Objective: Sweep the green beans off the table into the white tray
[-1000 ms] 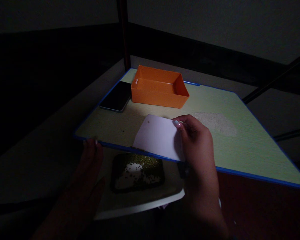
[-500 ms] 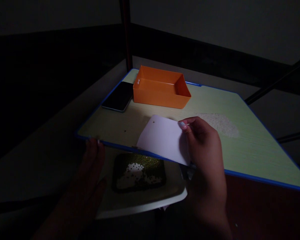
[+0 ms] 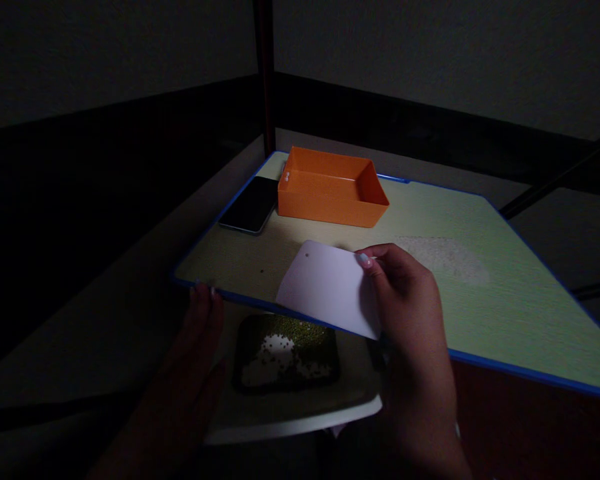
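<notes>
white card (image 3: 327, 287) in right fingers (image 3: 367, 262): smooth, matt | orange box (image 3: 327, 212) beyond them: smooth, plastic-looking | tabletop (image 3: 485, 320) beneath: wood-grained, matt

The blue-edged counter (image 3: 510, 313) carries an orange box (image 3: 330, 212) at the far side, a dark device (lying flat) (image 3: 250, 205) just left of it, and a pale speckled patch (image 3: 447, 260) toward the right.

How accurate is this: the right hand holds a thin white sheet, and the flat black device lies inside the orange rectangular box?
Not quite: the flat black device lies on the pale tabletop beside the orange rectangular box, not inside it, as the head view shows. The right hand does hold the thin white sheet.
</notes>
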The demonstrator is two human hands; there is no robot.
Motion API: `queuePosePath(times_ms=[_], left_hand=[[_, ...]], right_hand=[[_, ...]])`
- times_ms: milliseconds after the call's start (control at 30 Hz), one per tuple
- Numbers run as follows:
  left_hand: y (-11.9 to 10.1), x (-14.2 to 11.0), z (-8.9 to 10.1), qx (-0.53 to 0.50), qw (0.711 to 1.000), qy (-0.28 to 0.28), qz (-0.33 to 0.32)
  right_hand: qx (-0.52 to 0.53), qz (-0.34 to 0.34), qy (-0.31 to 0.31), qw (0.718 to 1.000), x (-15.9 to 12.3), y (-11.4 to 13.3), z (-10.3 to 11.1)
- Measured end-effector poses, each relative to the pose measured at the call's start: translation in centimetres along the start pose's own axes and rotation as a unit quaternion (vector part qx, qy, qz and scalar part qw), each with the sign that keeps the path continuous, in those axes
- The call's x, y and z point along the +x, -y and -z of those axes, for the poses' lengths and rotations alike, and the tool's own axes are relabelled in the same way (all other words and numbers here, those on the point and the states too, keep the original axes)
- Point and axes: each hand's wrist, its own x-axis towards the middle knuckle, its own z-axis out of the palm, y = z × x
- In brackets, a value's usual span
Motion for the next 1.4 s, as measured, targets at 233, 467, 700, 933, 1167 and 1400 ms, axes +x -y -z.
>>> queuePosePath(times_ms=[233,467,700,933,1167,1400], left_hand=[[0.2,0.0,0.0,-0.014,1.000,0.011,0.011],[0.0,0.0,0.1,-0.003,1.000,0.005,0.012],[-0.2,0.1,0.2,-0.024,0.999,0.014,0.018],[-0.2,-0.3,-0.1,-0.031,0.999,0.002,0.016],[0.3,-0.5,-0.8,-0.026,0.999,-0.030,-0.002],[1.0,-0.3,-1.3,-0.031,0.998,-0.051,-0.016]], right_hand=[[0.014,-0.012,-0.025,1.000,0.0,0.2,0.4],[0.011,-0.038,-0.032,0.999,-0.2,0.6,0.9],[-0.071,-0.001,-0.028,0.997,0.0,1.3,0.4],[-0.183,0.071,0.023,0.980,3.2,3.2,-1.4],[-0.253,0.090,0.043,0.962,5.2,4.5,-3.4],[-0.214,0.071,0.099,0.969,4.5,4.0,-3.8]])
